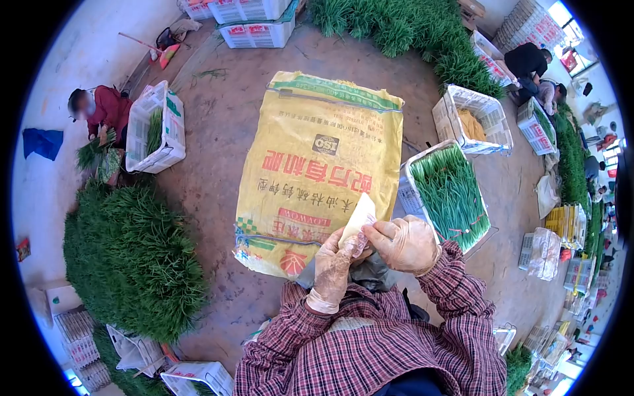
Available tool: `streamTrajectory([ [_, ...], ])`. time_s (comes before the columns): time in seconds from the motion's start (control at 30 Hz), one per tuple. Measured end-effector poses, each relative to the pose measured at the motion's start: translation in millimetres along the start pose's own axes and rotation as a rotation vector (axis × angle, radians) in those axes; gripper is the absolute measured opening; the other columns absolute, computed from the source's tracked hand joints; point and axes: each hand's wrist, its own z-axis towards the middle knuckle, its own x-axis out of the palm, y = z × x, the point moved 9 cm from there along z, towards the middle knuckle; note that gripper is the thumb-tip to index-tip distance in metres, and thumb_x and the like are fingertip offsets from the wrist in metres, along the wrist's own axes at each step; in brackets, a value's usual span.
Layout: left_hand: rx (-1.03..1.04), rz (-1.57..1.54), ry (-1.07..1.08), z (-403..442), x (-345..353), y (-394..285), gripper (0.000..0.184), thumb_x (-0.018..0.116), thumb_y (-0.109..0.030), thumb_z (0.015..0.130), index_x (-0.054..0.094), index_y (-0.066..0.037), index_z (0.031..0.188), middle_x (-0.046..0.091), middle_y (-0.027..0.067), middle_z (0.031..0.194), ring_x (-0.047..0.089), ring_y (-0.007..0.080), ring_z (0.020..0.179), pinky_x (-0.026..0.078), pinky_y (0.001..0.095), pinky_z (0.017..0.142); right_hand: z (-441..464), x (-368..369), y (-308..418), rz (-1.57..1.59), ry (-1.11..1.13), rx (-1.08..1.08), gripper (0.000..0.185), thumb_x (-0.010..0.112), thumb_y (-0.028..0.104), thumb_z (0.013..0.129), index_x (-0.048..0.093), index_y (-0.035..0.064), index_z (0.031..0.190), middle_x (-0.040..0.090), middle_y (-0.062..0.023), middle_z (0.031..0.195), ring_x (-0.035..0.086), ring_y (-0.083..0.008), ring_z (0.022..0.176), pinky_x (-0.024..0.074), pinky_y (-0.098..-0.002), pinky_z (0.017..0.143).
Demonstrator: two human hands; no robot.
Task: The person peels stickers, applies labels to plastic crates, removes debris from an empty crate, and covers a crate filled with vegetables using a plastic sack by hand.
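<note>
Both of my hands wear thin, soiled pale gloves and meet over the lower edge of a yellow printed sack [317, 138]. Between them is a small cream-coloured packet [360, 218] with pinkish print. My left hand [333, 267] has its fingers closed on the packet's lower left side. My right hand [403, 244] pinches its right side. Crumpled clear plastic shows where the fingers meet. Just right of the sack stands a white crate [411, 191] filled with long green stalks [450, 195].
Green bundles [139, 257] are heaped at the left and more greens [396, 26] lie at the top. A white crate [485, 142] holds something yellow. A person in dark red [111, 111] sits by a crate at the left; other people are at the far right.
</note>
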Motion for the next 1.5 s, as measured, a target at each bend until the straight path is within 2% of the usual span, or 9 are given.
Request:
streamTrajectory([
  [0.1, 0.060, 0.015, -0.036, 1.6, -3.0, -3.2, 0.038, 0.060, -0.015, 0.097, 0.051, 0.003, 0.130, 0.063, 0.0087, 0.114, 0.064, 0.0135, 0.100, 0.056, 0.0270, 0.085, 1.0, 0.2, -2.4, 0.074, -0.010, 0.052, 0.045, 0.063, 0.023, 0.077, 0.060, 0.0100, 0.121, 0.061, -0.0003, 0.091, 0.063, -0.0178, 0.069, 0.0497, -0.0340, 0.058],
  [0.4, 0.132, -0.056, -0.141, 7.7, -9.3, -21.1, 0.031, 0.068, -0.011, 0.092, 0.056, 0.000, 0.119, 0.065, 0.0084, 0.111, 0.064, 0.0152, 0.098, 0.055, 0.0277, 0.086, 5.4, 0.0, 4.0, 0.143, -0.004, 0.125, 0.046, 0.063, 0.017, 0.081, 0.060, 0.0125, 0.127, 0.064, -0.0035, 0.095, 0.065, -0.0215, 0.071, 0.0518, -0.0359, 0.061],
  [0.5, 0.106, -0.088, -0.162, 10.9, -15.8, -20.3, 0.032, 0.070, -0.014, 0.090, 0.058, -0.001, 0.116, 0.065, 0.0075, 0.109, 0.064, 0.0148, 0.098, 0.054, 0.0281, 0.086, -6.5, -5.3, -10.3, 0.399, -0.176, 0.269, 0.043, 0.065, 0.014, 0.084, 0.059, 0.0109, 0.127, 0.067, -0.0068, 0.096, 0.067, -0.0231, 0.079, 0.0539, -0.0354, 0.066],
  [0.57, 0.118, -0.088, -0.161, 10.7, -18.5, -18.3, 0.033, 0.071, -0.015, 0.089, 0.058, -0.001, 0.116, 0.065, 0.0070, 0.108, 0.064, 0.0143, 0.097, 0.053, 0.0280, 0.086, -24.0, 15.2, -26.7, 0.839, -0.225, 0.516, 0.038, 0.067, 0.014, 0.088, 0.059, 0.0076, 0.125, 0.068, -0.0105, 0.095, 0.067, -0.0220, 0.083, 0.0542, -0.0319, 0.071],
  [0.87, 0.123, -0.055, -0.077, 5.8, -1.7, -21.4, 0.030, 0.067, -0.018, 0.093, 0.059, 0.000, 0.116, 0.065, 0.0067, 0.108, 0.062, 0.0148, 0.099, 0.050, 0.0300, 0.091, -24.9, 62.5, -7.5, 1.499, -0.169, 0.725, 0.027, 0.065, 0.019, 0.095, 0.062, 0.0021, 0.116, 0.068, -0.0040, 0.097, 0.062, -0.0094, 0.085, 0.0518, -0.0259, 0.074],
  [1.07, 0.078, -0.116, -0.022, 5.3, -23.8, -2.2, 0.040, 0.062, -0.019, 0.094, 0.055, 0.000, 0.128, 0.062, 0.0085, 0.117, 0.058, 0.0173, 0.108, 0.044, 0.0345, 0.097, -23.2, 93.5, -7.1, 1.603, -0.149, 0.841, 0.028, 0.069, 0.013, 0.092, 0.061, -0.0016, 0.115, 0.069, -0.0067, 0.097, 0.065, -0.0113, 0.091, 0.0529, -0.0261, 0.079],
  [1.17, 0.055, -0.111, 0.012, 5.5, -37.3, 2.3, 0.042, 0.063, -0.021, 0.093, 0.055, 0.000, 0.128, 0.062, 0.0080, 0.118, 0.059, 0.0172, 0.106, 0.045, 0.0338, 0.095, -24.6, 103.0, 0.0, 1.782, -0.163, 0.892, 0.023, 0.069, 0.012, 0.091, 0.063, 0.0001, 0.111, 0.066, -0.0020, 0.090, 0.059, -0.0079, 0.079, 0.0484, -0.0220, 0.070],
  [1.33, 0.057, -0.129, 0.037, 0.4, -46.6, 9.1, 0.036, 0.066, -0.022, 0.092, 0.058, -0.002, 0.121, 0.062, 0.0067, 0.115, 0.059, 0.0160, 0.105, 0.048, 0.0333, 0.091, -32.2, 125.1, 7.2, 1.799, -0.100, 0.917, 0.019, 0.070, 0.016, 0.091, 0.067, 0.0018, 0.103, 0.061, 0.0008, 0.083, 0.055, -0.0072, 0.075, 0.0456, -0.0218, 0.067],
  [1.5, 0.005, -0.022, -0.203, 2.7, -78.4, 27.0, 0.026, 0.070, -0.018, 0.091, 0.061, -0.002, 0.110, 0.065, 0.0007, 0.098, 0.059, 0.0064, 0.086, 0.048, 0.0216, 0.077, -33.1, 137.3, 8.4, 1.460, 0.083, 0.846, 0.024, 0.070, 0.021, 0.089, 0.067, 0.0019, 0.104, 0.065, -0.0070, 0.088, 0.060, -0.0133, 0.082, 0.0494, -0.0279, 0.074],
])
